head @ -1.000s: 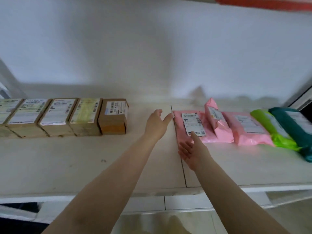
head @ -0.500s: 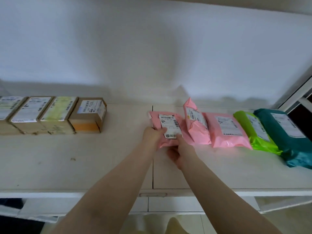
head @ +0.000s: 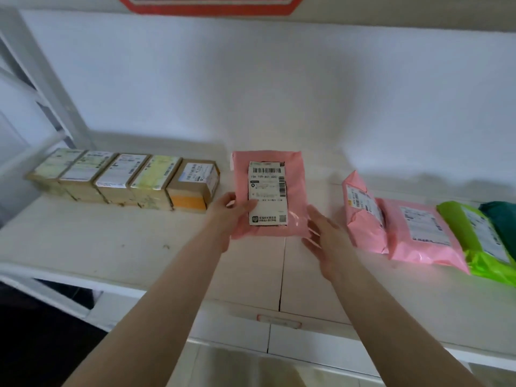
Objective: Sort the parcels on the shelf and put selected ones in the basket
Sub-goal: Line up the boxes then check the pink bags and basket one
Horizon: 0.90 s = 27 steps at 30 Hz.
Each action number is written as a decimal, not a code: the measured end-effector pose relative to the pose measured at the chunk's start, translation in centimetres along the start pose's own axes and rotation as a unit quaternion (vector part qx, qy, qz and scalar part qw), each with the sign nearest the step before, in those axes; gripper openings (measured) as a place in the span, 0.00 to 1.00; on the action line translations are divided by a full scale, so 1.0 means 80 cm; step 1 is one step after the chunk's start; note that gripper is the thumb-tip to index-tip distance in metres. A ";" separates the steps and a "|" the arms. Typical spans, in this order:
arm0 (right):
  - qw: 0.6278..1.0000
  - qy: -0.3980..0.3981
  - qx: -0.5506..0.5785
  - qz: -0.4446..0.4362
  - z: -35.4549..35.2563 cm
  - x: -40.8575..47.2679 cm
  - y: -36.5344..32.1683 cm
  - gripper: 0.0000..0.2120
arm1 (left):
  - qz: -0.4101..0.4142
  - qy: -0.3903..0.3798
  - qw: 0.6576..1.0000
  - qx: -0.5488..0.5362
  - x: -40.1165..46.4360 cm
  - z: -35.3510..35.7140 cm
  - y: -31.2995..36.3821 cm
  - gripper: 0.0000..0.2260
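A pink mailer bag [head: 294, 191] with a white barcode label is lifted off the white shelf [head: 83, 241] and held upright, label facing me. My left hand [head: 229, 216] grips its lower left corner, thumb on the label. Just to the right of the bag's lower edge is my right hand [head: 325, 241], fingers spread, not gripping it. Two more pink bags [head: 363, 216] [head: 418, 236], a green bag [head: 480, 241] and a dark teal bag [head: 502, 222] lie in a row at the right. No basket is in view.
A row of several cardboard boxes [head: 122, 177] with labels stands at the left back of the shelf. A white wall rises behind. A white shelf post [head: 42, 79] slants at the far left. A red-edged sign [head: 212, 7] sits above.
The leftmost pink bag, which lay flat on the shelf beside the other bags, has been picked up and raised upright in my left hand. My right hand has come off it.
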State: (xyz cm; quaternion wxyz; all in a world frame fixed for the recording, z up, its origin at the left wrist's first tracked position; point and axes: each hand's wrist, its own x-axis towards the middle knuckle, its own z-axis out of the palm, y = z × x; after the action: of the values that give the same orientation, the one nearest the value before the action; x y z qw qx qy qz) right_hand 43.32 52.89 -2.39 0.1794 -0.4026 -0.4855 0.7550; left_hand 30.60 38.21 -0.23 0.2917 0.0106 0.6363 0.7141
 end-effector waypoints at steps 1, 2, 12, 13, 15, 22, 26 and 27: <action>1.000 -0.017 -0.017 -0.017 0.003 -0.004 -0.005 0.21 | 0.004 -0.008 1.000 0.008 -0.003 -0.010 0.004 0.15; 0.999 -0.032 -0.030 -0.030 0.006 -0.009 -0.009 0.23 | 0.009 -0.019 1.000 0.013 -0.005 -0.018 0.007 0.15; 0.984 -0.093 -0.049 -0.143 0.041 -0.042 -0.021 0.12 | 0.019 -0.117 0.993 -0.006 -0.024 -0.053 0.030 0.18; 0.984 -0.089 -0.040 -0.151 0.042 -0.044 -0.020 0.11 | 0.020 -0.122 0.992 -0.005 -0.025 -0.055 0.031 0.19; 0.983 -0.084 -0.030 -0.162 0.044 -0.046 -0.016 0.10 | 0.024 -0.128 0.992 0.000 -0.025 -0.057 0.032 0.20; 0.981 -0.076 -0.009 -0.177 0.050 -0.050 -0.009 0.12 | 0.025 -0.138 0.990 0.001 -0.019 -0.061 0.034 0.20; 0.980 -0.073 -0.001 -0.182 0.055 -0.051 -0.008 0.13 | 0.028 -0.137 0.990 0.011 -0.014 -0.065 0.035 0.21; 0.981 -0.072 -0.001 -0.182 0.056 -0.050 -0.007 0.13 | 0.027 -0.138 0.990 0.010 -0.014 -0.065 0.035 0.21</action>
State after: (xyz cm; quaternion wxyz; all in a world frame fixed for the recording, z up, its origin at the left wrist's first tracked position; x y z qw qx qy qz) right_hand 42.20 47.85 0.78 0.2784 -0.2524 -0.5627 0.7363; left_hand 28.36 32.96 1.76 0.3569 0.1296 0.5968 0.7069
